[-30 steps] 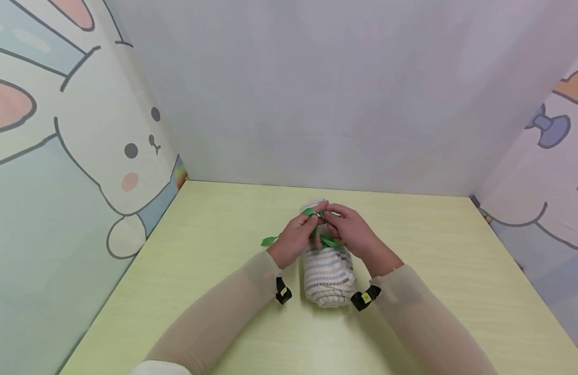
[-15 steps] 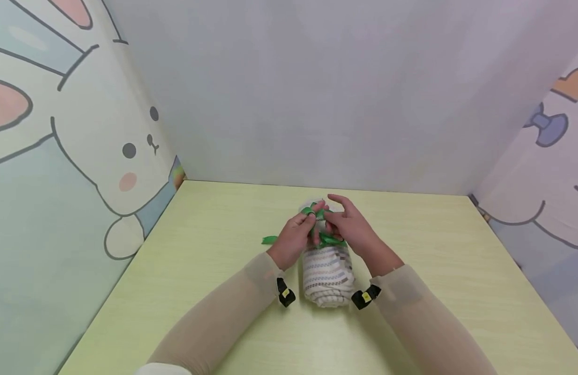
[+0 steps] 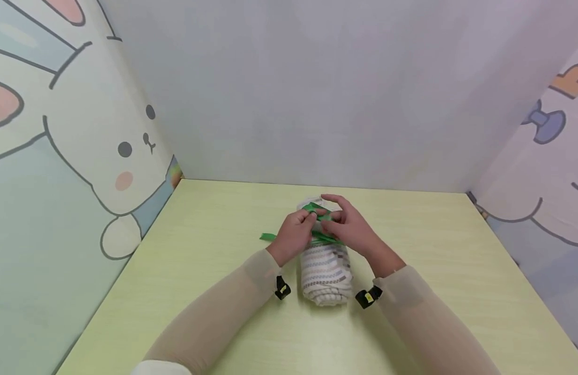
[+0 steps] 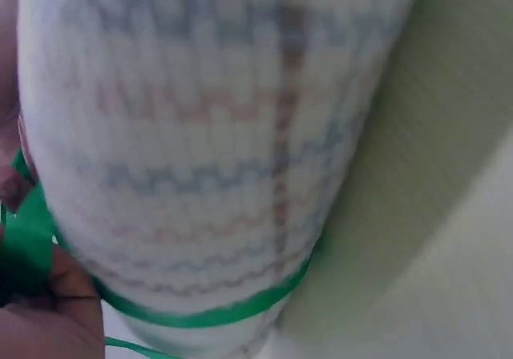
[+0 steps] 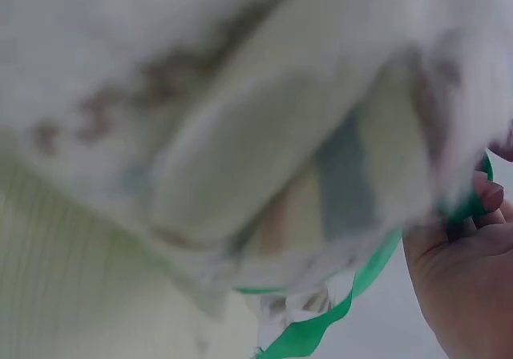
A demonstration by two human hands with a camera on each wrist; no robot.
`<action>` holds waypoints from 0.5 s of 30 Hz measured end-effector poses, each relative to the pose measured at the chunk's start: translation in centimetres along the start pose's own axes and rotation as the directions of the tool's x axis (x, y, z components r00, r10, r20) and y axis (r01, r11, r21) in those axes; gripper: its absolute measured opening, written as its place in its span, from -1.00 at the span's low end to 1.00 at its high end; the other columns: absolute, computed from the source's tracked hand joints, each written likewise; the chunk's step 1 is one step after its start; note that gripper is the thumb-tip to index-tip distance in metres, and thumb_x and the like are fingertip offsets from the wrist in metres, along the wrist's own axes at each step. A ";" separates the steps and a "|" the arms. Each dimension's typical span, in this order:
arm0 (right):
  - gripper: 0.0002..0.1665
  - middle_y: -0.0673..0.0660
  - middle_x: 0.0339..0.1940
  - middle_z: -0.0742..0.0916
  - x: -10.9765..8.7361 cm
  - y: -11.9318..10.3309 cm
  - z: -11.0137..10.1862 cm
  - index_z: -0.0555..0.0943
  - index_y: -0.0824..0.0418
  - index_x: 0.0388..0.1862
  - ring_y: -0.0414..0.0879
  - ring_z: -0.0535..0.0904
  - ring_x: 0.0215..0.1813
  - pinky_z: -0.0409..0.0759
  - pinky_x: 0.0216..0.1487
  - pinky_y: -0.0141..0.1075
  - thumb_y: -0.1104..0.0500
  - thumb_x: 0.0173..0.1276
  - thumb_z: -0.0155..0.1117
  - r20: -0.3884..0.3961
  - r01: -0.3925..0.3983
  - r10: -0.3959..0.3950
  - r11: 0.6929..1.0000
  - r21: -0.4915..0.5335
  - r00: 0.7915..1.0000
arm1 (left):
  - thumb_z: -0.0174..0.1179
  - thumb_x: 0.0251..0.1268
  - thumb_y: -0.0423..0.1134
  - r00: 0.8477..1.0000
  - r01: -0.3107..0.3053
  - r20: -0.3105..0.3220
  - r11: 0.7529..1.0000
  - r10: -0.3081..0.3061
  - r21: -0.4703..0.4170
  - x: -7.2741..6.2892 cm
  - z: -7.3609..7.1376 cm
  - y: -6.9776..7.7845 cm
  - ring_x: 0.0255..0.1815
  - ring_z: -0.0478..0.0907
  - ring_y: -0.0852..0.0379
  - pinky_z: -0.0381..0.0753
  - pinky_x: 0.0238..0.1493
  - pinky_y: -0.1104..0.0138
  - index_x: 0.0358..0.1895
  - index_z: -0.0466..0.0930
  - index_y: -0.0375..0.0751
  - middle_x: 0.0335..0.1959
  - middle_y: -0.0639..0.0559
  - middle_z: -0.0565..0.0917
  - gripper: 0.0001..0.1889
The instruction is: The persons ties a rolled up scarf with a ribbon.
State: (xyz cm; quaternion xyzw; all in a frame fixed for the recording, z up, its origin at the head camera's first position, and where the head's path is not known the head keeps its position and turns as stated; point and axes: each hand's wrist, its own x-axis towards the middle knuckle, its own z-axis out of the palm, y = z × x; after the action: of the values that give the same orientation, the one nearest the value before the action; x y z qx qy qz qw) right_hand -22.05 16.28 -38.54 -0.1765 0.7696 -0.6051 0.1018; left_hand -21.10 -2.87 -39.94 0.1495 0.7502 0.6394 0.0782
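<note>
A rolled cloth [image 3: 325,273], white with rows of coloured stitching, lies lengthwise on the table. Round it runs a green ribbon [image 4: 200,319], and one loose end of the ribbon [image 3: 267,237] sticks out to the left. My left hand [image 3: 293,235] pinches a loop of the ribbon between thumb and index finger above the roll's far half. Opposite it, my right hand [image 3: 356,232] pinches the ribbon with thumb and fingertips, its index finger raised. In the right wrist view a strip of ribbon [image 5: 304,335] hangs beside the right hand [image 5: 469,279]. The knot area is mostly hidden by fingers.
The pale yellow-green table [image 3: 223,224] ends at a plain whitish back wall [image 3: 293,104]. Side panels with a cartoon rabbit [image 3: 97,146] on the left and another cartoon figure [image 3: 542,182] on the right flank it. Black wrist bands [image 3: 283,288] sit at both sleeves.
My right index finger has lifted off the ribbon, and the fingers have shifted slightly at the loop. The ribbon lies wider across the roll; the view has drifted a little.
</note>
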 end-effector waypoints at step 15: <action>-0.65 -0.01 -0.47 0.62 -0.2 0.3 -0.3 0.65 0.05 0.18 -0.10 0.45 -0.47 0.50 -0.27 -0.17 0.24 0.44 0.31 0.078 0.116 -0.091 0.887 -0.447 0.993 | -0.16 0.63 -0.16 0.984 -0.100 0.176 0.736 -0.025 0.670 0.3 -0.4 2.7 -0.58 0.34 0.13 0.39 -0.38 0.30 -0.52 0.41 -0.08 -0.63 0.07 0.35 -0.60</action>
State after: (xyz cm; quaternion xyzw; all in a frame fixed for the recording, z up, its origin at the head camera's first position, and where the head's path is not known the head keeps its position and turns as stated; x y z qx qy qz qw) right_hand -22.02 16.73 -38.79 -0.2527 0.8751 -0.4100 0.0467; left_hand -21.15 -2.82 -37.21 0.2377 0.9180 0.3094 0.0704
